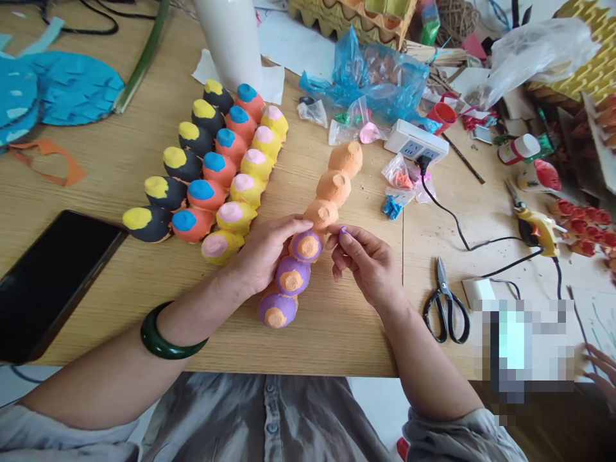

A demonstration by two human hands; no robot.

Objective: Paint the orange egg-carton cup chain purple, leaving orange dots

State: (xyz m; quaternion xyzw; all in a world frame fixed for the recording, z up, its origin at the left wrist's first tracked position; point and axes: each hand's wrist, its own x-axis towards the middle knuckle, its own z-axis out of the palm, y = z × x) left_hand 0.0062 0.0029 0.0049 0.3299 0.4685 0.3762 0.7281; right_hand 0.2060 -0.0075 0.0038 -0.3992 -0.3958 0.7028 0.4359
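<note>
A strip of egg-carton cups (321,213) lies in front of me, coated in pale orange clay. Its three near cups carry purple clay around orange tops; the far cups are plain orange. My left hand (260,256) grips the strip's left side near the middle, thumb on top. Just right of the strip, my right hand (368,266) pinches a small bit of purple clay (342,232) between thumb and forefinger. To the left stand three more cup strips: a black one with yellow tops (180,165), an orange-red one with blue tops (219,168) and a yellow one with pink tops (247,186).
Black scissors (445,305) lie right of my right arm. Beyond are a power strip (416,142) with a plugged cord, clay bags (402,172), a blue plastic bag (370,74) and a yellow glue gun (538,231). A black phone-like slab (55,276) lies left. Another person's hand (601,366) shows at right.
</note>
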